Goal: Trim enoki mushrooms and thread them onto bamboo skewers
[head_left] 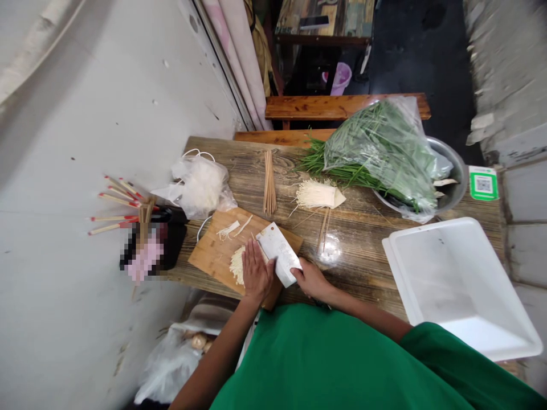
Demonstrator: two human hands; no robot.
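On the wooden cutting board [213,250], my left hand [257,270] lies with its fingers stretched out over a bunch of enoki mushrooms [237,265], whose caps show at its left side. My right hand [311,279] is wrapped round the handle of a cleaver [277,250]. The broad blade rests over the board's right part, close beside my left thumb; its cutting edge is hard to make out. Loose enoki strands [229,230] lie higher on the board. A second enoki bunch [318,195] sits on the wooden table [354,256], beyond the cleaver, above a few thin skewers [323,230].
A skewer bundle [269,183] and a plastic bag [203,185] lie behind the board. Bagged green chives [380,148] fill a metal bowl [459,176] at back right. A white tub [461,285] stands right. A black holder [175,239] with red-ended sticks is left.
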